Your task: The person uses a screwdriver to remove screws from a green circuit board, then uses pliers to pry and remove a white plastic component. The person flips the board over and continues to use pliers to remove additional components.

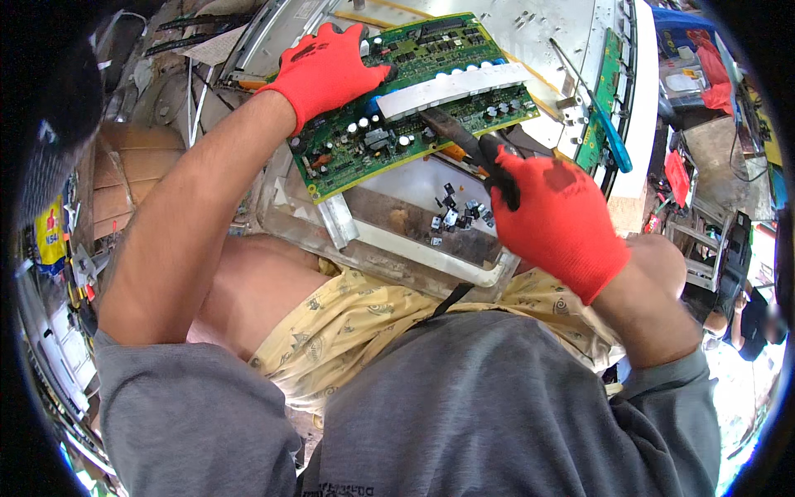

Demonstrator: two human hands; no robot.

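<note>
A green circuit board [356, 161] lies tilted in front of me, crowded with capacitors, chips and other parts. A long white strip [455, 87] runs across its middle. My left hand [327, 70], in a red glove with dark fingertips, grips the board at its upper left. In my gloved right hand [559, 207] is a dark flat-bladed tool [451, 128]; its tip meets the board at the lower edge of the white strip. The fingers wrap around the tool and hide its handle. Below the board lie several small black components [451, 217] with metal tabs.
A large silver metal panel [563, 45] lies beneath and beyond the board. On it rest a screwdriver [611, 137] with a blue handle and a narrow green board [598, 108]. A grey metal bracket [338, 222] sits near my lap. Cardboard [137, 170] is at the left.
</note>
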